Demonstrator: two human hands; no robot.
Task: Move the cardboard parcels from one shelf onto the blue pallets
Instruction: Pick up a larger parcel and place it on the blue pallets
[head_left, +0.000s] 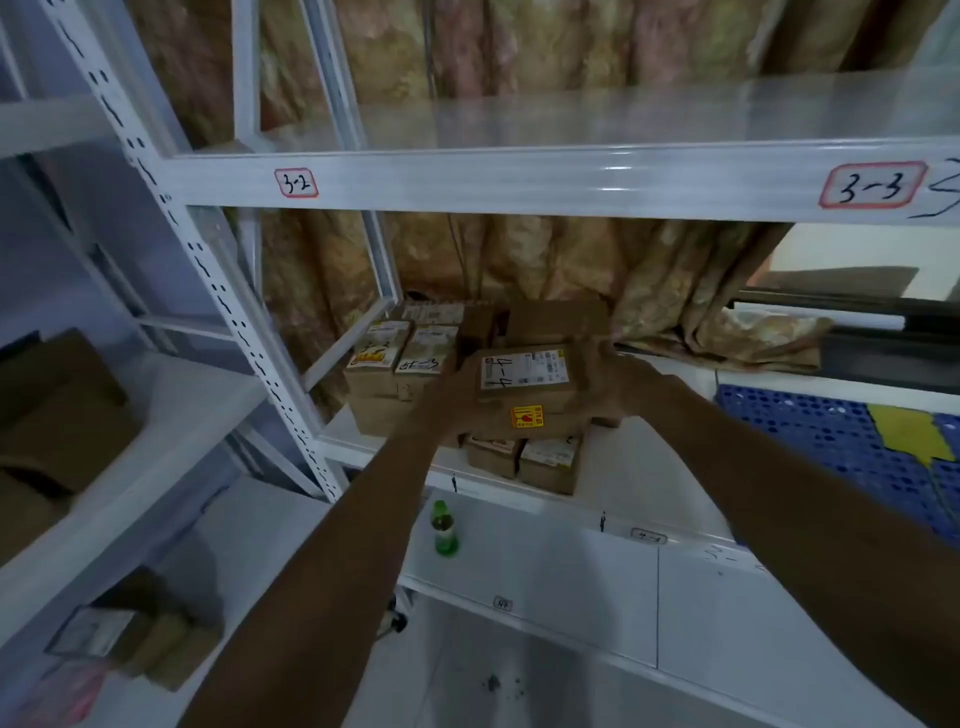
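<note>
Parcels (402, 364) crowd the held parcel (524, 387); bottle (444, 530) below.

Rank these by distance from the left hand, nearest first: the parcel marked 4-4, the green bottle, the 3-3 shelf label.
From the left hand:
1. Parcel marked 4-4, held against it.
2. Green bottle, below on the lower shelf.
3. 3-3 shelf label, far upper right on the beam.

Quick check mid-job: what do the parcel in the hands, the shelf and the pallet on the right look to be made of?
Parcel: brown matte cardboard, paper labels stuck on, held between the left hand and right hand.
Shelf: probably painted metal, glossy white with a slotted upright.
Pallet: likely moulded plastic, blue perforated grid.
</note>
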